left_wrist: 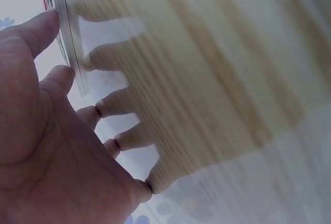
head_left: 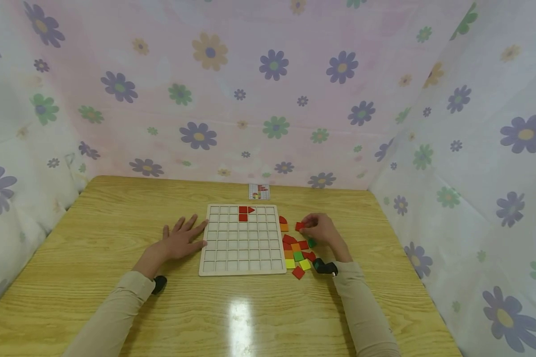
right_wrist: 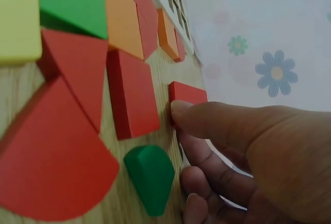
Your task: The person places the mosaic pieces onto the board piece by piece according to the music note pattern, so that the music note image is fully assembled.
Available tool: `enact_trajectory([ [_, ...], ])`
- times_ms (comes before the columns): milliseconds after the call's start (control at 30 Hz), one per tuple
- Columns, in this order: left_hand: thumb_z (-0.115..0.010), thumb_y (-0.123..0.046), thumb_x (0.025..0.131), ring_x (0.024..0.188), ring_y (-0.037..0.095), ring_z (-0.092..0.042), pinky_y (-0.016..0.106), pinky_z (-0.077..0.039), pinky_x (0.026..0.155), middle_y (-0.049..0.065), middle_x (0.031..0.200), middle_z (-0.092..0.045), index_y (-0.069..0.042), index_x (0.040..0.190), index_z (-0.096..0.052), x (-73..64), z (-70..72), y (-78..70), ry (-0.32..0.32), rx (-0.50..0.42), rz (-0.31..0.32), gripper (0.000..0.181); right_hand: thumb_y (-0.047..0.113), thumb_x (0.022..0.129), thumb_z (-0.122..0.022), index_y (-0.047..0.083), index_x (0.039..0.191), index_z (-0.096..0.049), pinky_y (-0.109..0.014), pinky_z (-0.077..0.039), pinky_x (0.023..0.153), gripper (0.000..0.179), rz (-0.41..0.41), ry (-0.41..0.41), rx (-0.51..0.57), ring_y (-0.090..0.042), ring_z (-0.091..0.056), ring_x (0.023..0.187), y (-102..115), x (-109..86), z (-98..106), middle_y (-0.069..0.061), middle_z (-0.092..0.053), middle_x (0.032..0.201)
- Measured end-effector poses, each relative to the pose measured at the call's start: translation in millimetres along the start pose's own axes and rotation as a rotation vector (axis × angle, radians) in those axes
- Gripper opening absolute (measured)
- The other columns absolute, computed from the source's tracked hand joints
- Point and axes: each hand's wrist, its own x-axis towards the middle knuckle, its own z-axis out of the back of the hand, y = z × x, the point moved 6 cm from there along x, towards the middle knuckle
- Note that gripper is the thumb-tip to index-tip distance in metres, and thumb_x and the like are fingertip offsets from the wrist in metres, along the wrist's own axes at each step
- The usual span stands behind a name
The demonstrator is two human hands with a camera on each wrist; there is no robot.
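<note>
A white grid board [head_left: 242,254] lies on the table, with two red square tiles and one red pointed tile [head_left: 251,210] set in its upper cells. My left hand [head_left: 178,242] is spread flat beside the board, its thumb and index fingertip at the left edge. To the right of the board, my right hand [head_left: 323,230] pinches a red square block [head_left: 300,226] between thumb and fingers. In the right wrist view, the thumb tip presses on that red block [right_wrist: 187,93]. Just below this hand lies a green teardrop-shaped block [right_wrist: 150,177].
Right of the board is a loose cluster of red, orange, yellow and green blocks [head_left: 299,256]. A small pattern card [head_left: 259,192] stands behind the board near the flowered curtain [head_left: 232,109]. Black wrist cameras [head_left: 325,267] sit at both cuffs.
</note>
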Motion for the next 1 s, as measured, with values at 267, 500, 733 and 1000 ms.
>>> enact_trajectory([
  [267,-0.05,-0.046,0.106,0.152,0.055,0.002,0.082,0.005,0.108,0.024,0.169,-0.006,-0.014,0.163,-0.025,-0.2,-0.5,0.3,-0.005,-0.007,-0.002,0.071,0.007,0.095,-0.069,-0.002,0.107,-0.067,-0.031,-0.052,0.07,0.014,0.06,0.05,0.0,-0.022,-0.063,0.083,9.0,-1.1,-7.9,-0.015,-0.068,0.096],
  [500,-0.05,-0.046,0.106,0.152,0.055,0.001,0.082,0.005,0.108,0.023,0.169,-0.007,-0.014,0.163,-0.025,-0.6,-0.4,0.7,-0.003,0.001,0.005,0.071,0.009,0.097,-0.068,-0.003,0.109,-0.069,-0.029,-0.052,0.072,0.017,0.122,0.069,0.022,-0.02,-0.063,0.084,25.6,-6.8,-17.2,-0.015,-0.069,0.097],
  [733,-0.05,-0.047,0.106,0.152,0.055,0.001,0.082,0.004,0.108,0.023,0.169,-0.007,-0.015,0.163,-0.025,-0.3,0.1,1.7,-0.007,0.003,0.004,0.07,0.011,0.101,-0.064,-0.006,0.115,-0.068,-0.029,-0.056,0.071,0.022,0.172,0.106,0.2,-0.024,-0.068,0.085,37.9,-8.1,-31.6,-0.021,-0.072,0.102],
  [1000,-0.05,-0.048,0.106,0.152,0.055,0.002,0.082,0.005,0.108,0.023,0.169,-0.007,-0.015,0.163,-0.025,0.1,-1.2,2.4,-0.001,-0.003,-0.003,0.071,0.01,0.1,-0.067,-0.004,0.117,-0.069,-0.03,-0.059,0.083,0.022,0.169,0.039,0.444,-0.027,-0.07,0.094,44.9,-6.9,-51.7,-0.016,-0.072,0.108],
])
